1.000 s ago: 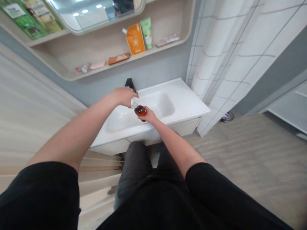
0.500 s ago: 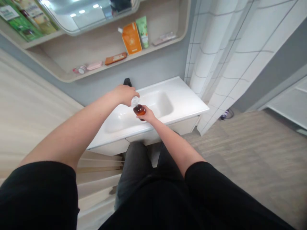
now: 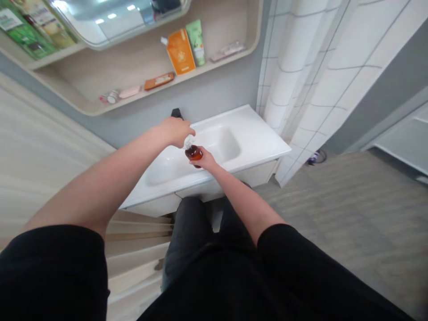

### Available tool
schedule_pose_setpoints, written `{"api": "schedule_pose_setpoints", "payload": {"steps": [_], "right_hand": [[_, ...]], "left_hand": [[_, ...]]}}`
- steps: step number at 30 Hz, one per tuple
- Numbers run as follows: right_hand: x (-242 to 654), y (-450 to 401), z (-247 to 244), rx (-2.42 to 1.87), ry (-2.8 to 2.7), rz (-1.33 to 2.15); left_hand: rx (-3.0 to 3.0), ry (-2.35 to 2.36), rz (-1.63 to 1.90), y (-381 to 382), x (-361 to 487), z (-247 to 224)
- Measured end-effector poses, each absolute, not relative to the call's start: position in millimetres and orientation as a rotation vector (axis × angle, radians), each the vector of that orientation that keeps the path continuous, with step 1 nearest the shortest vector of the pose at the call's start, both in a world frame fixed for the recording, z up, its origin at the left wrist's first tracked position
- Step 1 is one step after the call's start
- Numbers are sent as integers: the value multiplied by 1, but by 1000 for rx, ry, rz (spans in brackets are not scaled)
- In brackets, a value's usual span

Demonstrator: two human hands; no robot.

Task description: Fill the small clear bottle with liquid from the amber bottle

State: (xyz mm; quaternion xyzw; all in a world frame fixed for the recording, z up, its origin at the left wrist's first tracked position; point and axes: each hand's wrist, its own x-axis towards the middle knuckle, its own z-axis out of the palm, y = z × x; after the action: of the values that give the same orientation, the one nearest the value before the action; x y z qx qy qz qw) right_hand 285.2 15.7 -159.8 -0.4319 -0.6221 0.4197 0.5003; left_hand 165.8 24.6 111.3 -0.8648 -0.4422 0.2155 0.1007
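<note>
Over the white sink, my right hand is closed around an amber bottle, its dark top facing up and to the left. My left hand is closed on a clear, see-through container, tilted with its lower end at the mouth of the amber bottle. Its exact kind is too small to tell, and my fingers partly hide it. Behind my left hand stands a black faucet, mostly covered by the hand.
A wall shelf above the sink holds an orange pouch, a green tube, a brown packet and small pink items. A mirror juts in front. Curtains hang on the left and right.
The view has shifted slightly. Both hands stay in nearly the same place, with the clear container still tilted at the amber bottle's mouth.
</note>
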Motion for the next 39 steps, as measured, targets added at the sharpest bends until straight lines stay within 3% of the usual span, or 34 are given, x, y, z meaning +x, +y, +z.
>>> {"api": "schedule_pose_setpoints", "payload": {"steps": [15,29,33,36,39], "right_hand": [[287,13,-156,-1052,-1517,1020],[286,16,-164,-1018,-1554,1047],[287,13,-160,-963,-1572,1079],[288,11,-157,-909,-1577,1110],[290,10,-155,-886,-1579,1140]], "left_hand": [[-2532,-1296,666,19,166,113],[-2630,-1407,455,14,121,104],[-2782,-1654,-24,12,79,71],[-2844,-1972,-830,-1,46,18],[-2520,-2260,-1763,-24,22,-43]]}}
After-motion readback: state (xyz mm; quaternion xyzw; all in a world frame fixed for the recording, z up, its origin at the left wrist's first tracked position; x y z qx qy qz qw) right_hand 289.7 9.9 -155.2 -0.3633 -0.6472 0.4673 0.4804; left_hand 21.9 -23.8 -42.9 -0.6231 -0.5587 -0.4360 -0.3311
